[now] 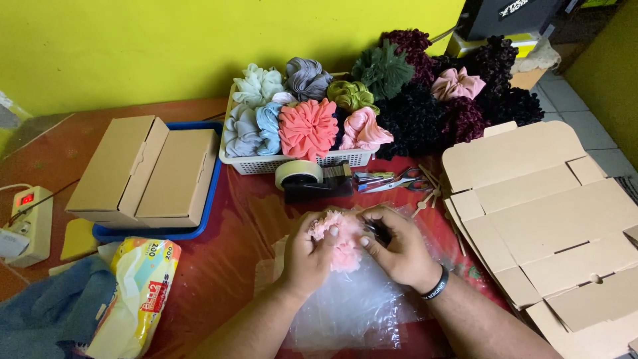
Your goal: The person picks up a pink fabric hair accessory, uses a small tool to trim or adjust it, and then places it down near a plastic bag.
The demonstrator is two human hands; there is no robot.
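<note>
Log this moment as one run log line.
left hand: holds pink scrunchie | right hand: holds same scrunchie | under: clear plastic bag | nearby: tape dispenser, scissors

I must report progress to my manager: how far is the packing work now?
Done: two closed boxes sit on the blue tray. In hand: left hand and right hand hold a pink scrunchie over a clear bag. Left: a basket of scrunchies, flat cartons.

Two closed brown cardboard boxes (143, 169) sit side by side on a blue tray (214, 179) at the left; a soft yellow-and-white tissue pack (136, 292) lies in front; flat unfolded carton blanks (545, 213) are stacked at the right; a clear plastic bag (352, 306), probably empty, lies on the tabletop (226, 259)
</note>
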